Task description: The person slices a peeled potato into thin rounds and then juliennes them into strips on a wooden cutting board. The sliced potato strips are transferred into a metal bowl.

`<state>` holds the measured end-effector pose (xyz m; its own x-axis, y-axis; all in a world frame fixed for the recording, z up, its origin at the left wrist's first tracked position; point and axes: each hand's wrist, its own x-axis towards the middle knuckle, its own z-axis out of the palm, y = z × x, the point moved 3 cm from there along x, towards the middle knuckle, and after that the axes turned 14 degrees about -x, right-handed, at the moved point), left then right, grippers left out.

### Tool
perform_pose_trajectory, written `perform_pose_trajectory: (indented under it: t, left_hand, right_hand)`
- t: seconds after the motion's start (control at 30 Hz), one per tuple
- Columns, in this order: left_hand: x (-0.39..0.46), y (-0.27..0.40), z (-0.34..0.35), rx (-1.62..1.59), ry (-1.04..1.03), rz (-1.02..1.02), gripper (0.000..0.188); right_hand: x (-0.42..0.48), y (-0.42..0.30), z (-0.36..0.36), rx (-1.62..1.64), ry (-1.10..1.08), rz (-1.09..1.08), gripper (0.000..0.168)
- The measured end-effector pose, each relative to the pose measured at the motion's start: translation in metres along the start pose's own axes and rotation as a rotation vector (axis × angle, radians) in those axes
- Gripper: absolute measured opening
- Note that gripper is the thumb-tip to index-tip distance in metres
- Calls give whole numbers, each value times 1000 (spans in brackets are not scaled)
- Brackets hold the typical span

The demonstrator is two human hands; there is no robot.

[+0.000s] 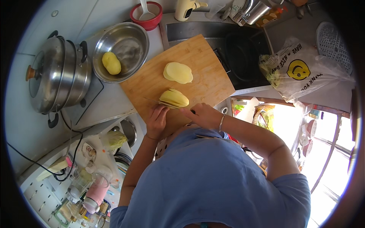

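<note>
A wooden cutting board (142, 82) lies in front of me, its far right part over the sink. My right hand (204, 114) grips the dark handle of a knife (168, 105), whose thin blade points left. Along the blade's far side rests a partly sliced peeled potato (175, 97), its slices leaning together. My left hand (156, 118) is at the near side of the blade, fingertips against the blade or a slice; which one is unclear. Farther up the board lies a small stack of potato slices (178, 72).
A steel bowl (137, 42) with a whole peeled potato (111, 63) stands beyond the board's left. Left of it is a steel steamer pot (67, 77). A red bowl (146, 25) with a spoon, the sink (245, 57) and a plastic bag (302, 65) lie beyond and right.
</note>
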<state>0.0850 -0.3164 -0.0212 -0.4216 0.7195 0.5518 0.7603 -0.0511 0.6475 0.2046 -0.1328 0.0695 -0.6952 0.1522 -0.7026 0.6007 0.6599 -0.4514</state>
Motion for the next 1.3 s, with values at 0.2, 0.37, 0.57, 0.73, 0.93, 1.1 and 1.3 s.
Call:
perform_pose_trajectory:
  t: [0.2, 0.37, 0.57, 0.73, 0.93, 1.1, 1.3]
  left_hand:
    - [2, 3, -1, 23, 0, -2, 21]
    - [6, 5, -3, 51, -7, 0, 21]
    - [2, 5, -1, -19, 16, -43, 17]
    - [3, 7, -4, -42, 21, 3, 22]
    - [3, 6, -4, 51, -6, 71, 25]
    - [6, 9, -2, 55, -4, 19, 20]
    - [4, 5, -3, -15, -5, 11, 18]
  right_hand:
    - [34, 0, 21, 42, 111, -64, 80]
    - [48, -7, 27, 19, 144, -22, 84]
    - [3, -14, -11, 54, -55, 9, 92]
    - [25, 0, 25, 38, 113, -53, 81]
    - [36, 2, 42, 59, 265, -174, 71]
    - [12, -13, 6, 137, 90, 4, 76]
    - [0, 11, 14, 115, 36, 15, 83]
